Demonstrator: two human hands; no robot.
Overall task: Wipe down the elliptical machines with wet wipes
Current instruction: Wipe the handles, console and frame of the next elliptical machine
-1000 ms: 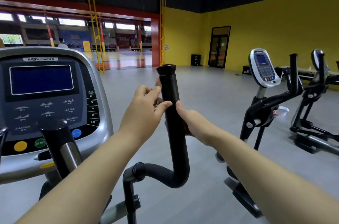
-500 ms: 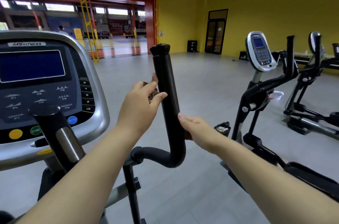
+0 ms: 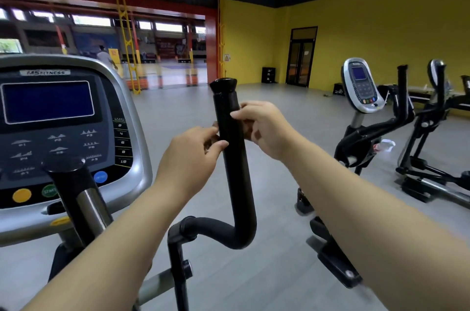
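Your left hand [image 3: 188, 158] and right hand [image 3: 264, 130] both clasp the upright handlebar [image 3: 235, 183]: rigid, fixed, probably rubber-sleeved, not slippery. Take hold mid-shaft, below the end cap [image 3: 223, 85].

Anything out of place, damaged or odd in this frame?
One thing: a crumpled white item sits beside the frame of the neighbouring black elliptical machine, resembling litter; too small to identify. Nothing looks damaged or spilled.
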